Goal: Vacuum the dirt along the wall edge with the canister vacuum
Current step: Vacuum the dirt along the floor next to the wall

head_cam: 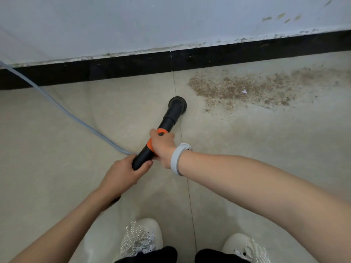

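We hold the vacuum wand (152, 145) in both hands: left hand (121, 173) wrapped round its rear end, right hand (162, 144) clamped on the orange collar. Round nozzle (177, 104) sits on the floor (57, 130), just left of the dirt (247, 88) by the baseboard (114, 70). Sweep under way; next, slide right into the patch.

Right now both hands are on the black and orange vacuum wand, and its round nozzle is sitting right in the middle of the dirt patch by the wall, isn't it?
Not quite. In the head view the left hand and right hand do grip the vacuum wand, but its round nozzle rests on bare floor left of the dirt patch, not in its middle.
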`<act>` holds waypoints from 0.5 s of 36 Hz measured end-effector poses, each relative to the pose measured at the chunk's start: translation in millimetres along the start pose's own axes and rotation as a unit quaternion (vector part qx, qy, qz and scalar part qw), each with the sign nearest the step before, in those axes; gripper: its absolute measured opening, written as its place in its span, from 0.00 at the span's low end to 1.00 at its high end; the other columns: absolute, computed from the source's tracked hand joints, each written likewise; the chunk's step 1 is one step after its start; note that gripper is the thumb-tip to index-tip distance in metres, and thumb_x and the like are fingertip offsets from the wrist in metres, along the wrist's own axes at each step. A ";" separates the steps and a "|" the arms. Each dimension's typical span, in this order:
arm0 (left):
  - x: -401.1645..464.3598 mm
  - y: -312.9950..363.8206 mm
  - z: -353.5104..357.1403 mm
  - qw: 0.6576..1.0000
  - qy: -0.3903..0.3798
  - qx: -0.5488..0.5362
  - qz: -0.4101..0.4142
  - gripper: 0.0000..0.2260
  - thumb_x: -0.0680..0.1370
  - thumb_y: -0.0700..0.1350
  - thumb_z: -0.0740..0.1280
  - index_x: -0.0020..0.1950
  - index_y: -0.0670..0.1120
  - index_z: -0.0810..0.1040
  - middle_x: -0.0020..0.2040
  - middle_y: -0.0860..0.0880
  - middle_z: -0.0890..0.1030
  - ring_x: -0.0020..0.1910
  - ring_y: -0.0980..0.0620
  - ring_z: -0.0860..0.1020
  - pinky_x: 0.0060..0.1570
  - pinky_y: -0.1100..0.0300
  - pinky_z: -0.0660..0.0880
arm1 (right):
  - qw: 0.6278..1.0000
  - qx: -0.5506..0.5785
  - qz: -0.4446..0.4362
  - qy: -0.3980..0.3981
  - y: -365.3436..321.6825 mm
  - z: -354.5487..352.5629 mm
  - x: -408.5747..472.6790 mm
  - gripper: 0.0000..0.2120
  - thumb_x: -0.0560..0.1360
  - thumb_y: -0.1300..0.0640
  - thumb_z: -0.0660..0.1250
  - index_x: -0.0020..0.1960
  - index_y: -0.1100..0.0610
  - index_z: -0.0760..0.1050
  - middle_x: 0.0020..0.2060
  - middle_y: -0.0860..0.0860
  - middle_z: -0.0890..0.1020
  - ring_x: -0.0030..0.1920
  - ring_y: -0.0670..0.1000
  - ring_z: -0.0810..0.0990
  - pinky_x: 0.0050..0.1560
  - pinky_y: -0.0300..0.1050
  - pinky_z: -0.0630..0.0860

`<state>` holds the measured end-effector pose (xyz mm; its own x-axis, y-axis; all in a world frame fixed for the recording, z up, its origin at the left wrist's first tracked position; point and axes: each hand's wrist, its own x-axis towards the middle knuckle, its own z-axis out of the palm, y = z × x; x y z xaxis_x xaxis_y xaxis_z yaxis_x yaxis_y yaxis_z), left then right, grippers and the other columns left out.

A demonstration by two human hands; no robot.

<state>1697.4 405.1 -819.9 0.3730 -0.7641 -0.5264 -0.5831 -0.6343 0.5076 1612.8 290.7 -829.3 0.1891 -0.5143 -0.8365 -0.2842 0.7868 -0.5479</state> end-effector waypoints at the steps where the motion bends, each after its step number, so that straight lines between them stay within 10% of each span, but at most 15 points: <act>1: -1.3 1.6 -0.1 1.000 -0.011 -0.004 0.001 0.14 0.73 0.62 0.65 0.44 0.52 0.76 0.29 0.51 0.80 0.26 0.56 0.80 0.38 0.55 0.78 | 1.000 0.005 0.000 0.004 0.5 -2.6 -0.8 0.24 0.77 0.47 0.62 0.64 0.59 0.59 0.56 0.58 0.75 0.57 0.60 0.78 0.57 0.59 0.78; 9: -32.5 9.3 37.0 0.988 -0.147 -0.005 0.054 0.12 0.75 0.59 0.67 0.42 0.52 0.72 0.29 0.50 0.77 0.23 0.55 0.77 0.32 0.54 0.75 | 0.997 -0.004 0.038 0.064 55.8 -54.0 -25.1 0.20 0.78 0.45 0.63 0.59 0.57 0.61 0.45 0.53 0.75 0.54 0.59 0.79 0.57 0.58 0.78; 18: -8.7 35.9 39.4 0.994 -0.096 -0.011 0.053 0.14 0.75 0.64 0.62 0.44 0.54 0.73 0.30 0.50 0.80 0.29 0.53 0.80 0.35 0.57 0.76 | 0.999 -0.004 -0.022 0.050 1.4 -76.1 -5.3 0.16 0.79 0.51 0.63 0.57 0.57 0.59 0.48 0.54 0.73 0.49 0.56 0.78 0.52 0.55 0.79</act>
<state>1644.8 393.7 -824.0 0.1638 -0.7918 -0.5884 -0.5956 -0.5549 0.5809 1539.9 268.6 -825.8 0.1075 -0.5793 -0.8080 -0.2851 0.7606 -0.5833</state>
